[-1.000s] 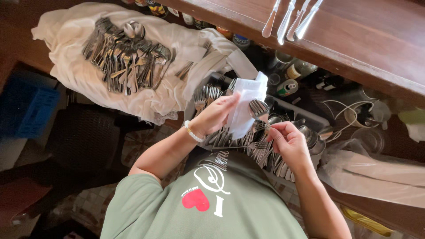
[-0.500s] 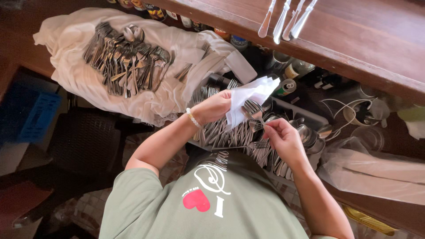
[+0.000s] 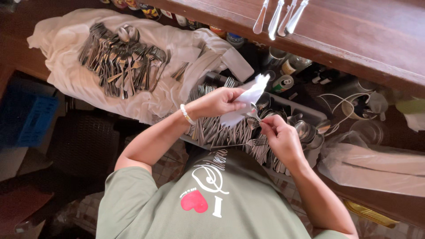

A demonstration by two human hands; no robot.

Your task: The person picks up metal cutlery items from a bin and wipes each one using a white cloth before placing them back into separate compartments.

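My left hand [image 3: 217, 102] grips a white paper napkin [image 3: 248, 98] wrapped round the bowl of a spoon [image 3: 253, 114]. My right hand [image 3: 280, 138] pinches that spoon's handle just below the napkin. Both hands hover over a grey cutlery tray [image 3: 305, 113] packed with forks and spoons [image 3: 221, 130]. A white bead bracelet sits on my left wrist.
A heap of cutlery [image 3: 119, 59] lies on a white cloth [image 3: 62, 66] at the upper left. Three utensils [image 3: 279, 17] rest on the wooden counter [image 3: 363, 40] above. Cans and bottles [image 3: 283, 82] stand under the counter. A blue crate [image 3: 31, 117] is at the left, clear plastic bags [image 3: 376, 166] at the right.
Both hands dropped lower and closer together over the tray. The napkin is now bunched tighter round the spoon bowl, and my right hand moved up to the handle.
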